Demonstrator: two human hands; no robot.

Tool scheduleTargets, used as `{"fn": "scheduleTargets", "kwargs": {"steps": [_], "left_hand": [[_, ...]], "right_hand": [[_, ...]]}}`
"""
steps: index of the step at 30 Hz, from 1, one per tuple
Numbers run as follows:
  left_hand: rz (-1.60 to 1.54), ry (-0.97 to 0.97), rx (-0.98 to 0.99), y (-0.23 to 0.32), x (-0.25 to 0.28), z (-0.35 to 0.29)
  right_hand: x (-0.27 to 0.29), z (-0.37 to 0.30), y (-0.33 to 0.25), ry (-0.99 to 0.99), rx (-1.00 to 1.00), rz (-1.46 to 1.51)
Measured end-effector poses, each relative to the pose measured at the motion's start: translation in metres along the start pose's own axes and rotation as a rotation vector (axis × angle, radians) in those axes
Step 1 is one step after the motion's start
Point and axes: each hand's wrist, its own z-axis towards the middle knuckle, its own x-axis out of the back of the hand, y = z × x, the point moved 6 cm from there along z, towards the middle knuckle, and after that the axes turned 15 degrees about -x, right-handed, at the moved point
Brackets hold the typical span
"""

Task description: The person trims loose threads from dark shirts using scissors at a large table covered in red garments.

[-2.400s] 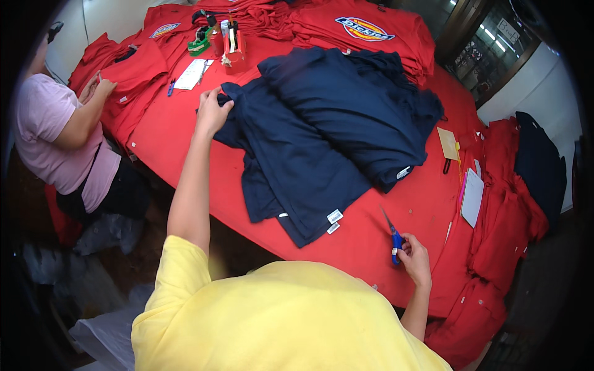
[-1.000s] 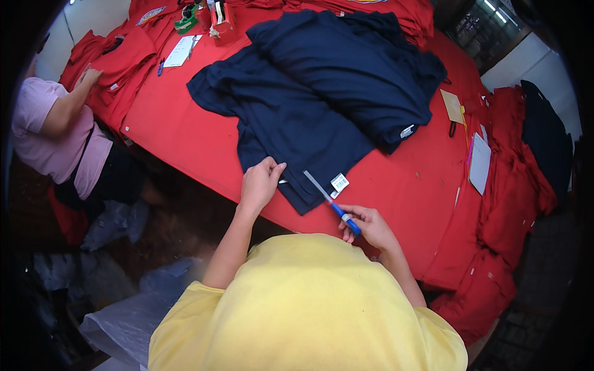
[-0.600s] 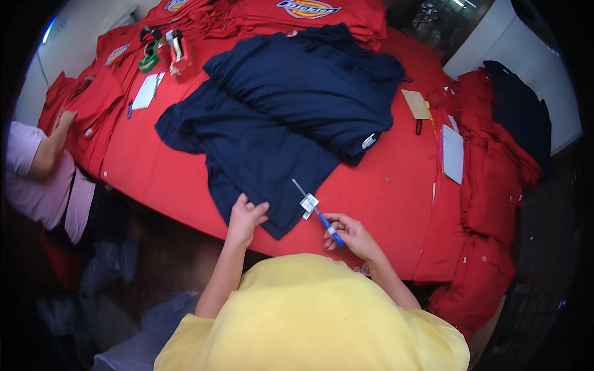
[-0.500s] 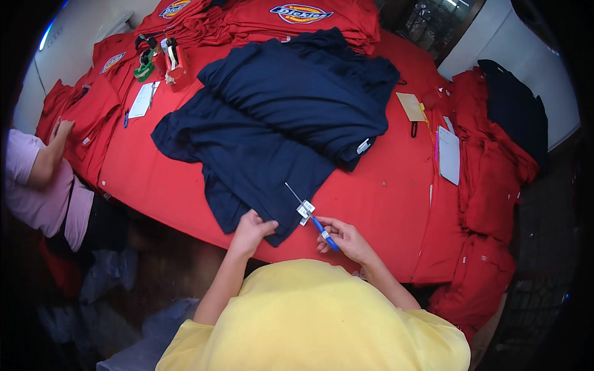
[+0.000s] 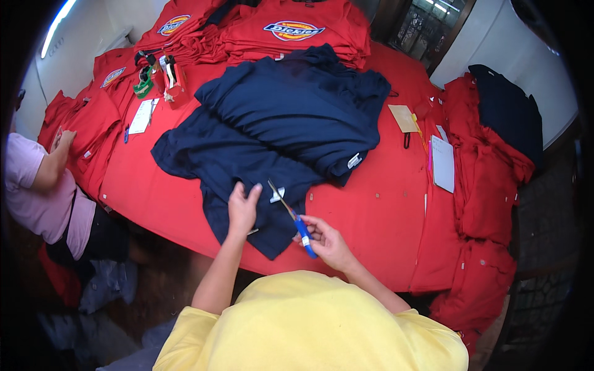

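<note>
A navy garment (image 5: 291, 117) lies bunched over the middle of the table, one flap reaching toward me. My right hand (image 5: 328, 242) grips blue-handled scissors (image 5: 303, 236), whose blades point away across the flap. A small white label (image 5: 278, 195) on the navy cloth sits right by the blades; whether they touch it I cannot tell. On the left part of the flap, my left hand (image 5: 242, 210) has thumb and fingers apart with nothing visible between them. Another white label (image 5: 354, 161) shows on the garment's right side.
The table has a red cover (image 5: 167, 191). Red shirts (image 5: 284, 37) are piled at the back and red garments (image 5: 489, 179) at the right. Tape dispensers (image 5: 170, 77) and papers (image 5: 442, 164) lie around. A person in pink (image 5: 46, 176) stands at the left.
My left hand has moved farther up the flap, and its fingers have parted from the cloth edge. The scissors have shifted left with my right hand; the label now lies farther from me.
</note>
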Motion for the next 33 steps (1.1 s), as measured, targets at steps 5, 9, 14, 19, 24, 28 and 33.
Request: {"fn": "scheduleTargets", "kwargs": {"steps": [5,9,14,19,24,28,33], "left_hand": [[0.465,-0.223,0.122,0.029,-0.012,-0.01],[0.431,-0.336,-0.098,0.043,-0.017,-0.016],[0.706,-0.391,-0.431,0.065,-0.017,-0.018],[0.096,-0.05,0.191,0.053,-0.007,-0.003],[-0.356,-0.038,0.592,0.044,-0.003,-0.01],[-0.533,-0.029,0.593,0.068,-0.012,-0.014],[-0.559,-0.083,0.544,0.079,-0.012,-0.019]], "right_hand": [[-0.01,0.002,0.027,0.003,-0.116,-0.063],[-0.018,0.002,0.014,0.059,-0.069,-0.155],[-0.009,0.008,0.016,0.048,-0.059,-0.088],[0.004,0.0,0.012,0.095,-0.028,-0.005],[0.008,-0.02,-0.001,0.174,0.013,-0.23],[0.01,-0.037,-0.007,0.278,0.113,-0.566],[0.007,-0.045,-0.013,0.304,0.268,-0.721]]}}
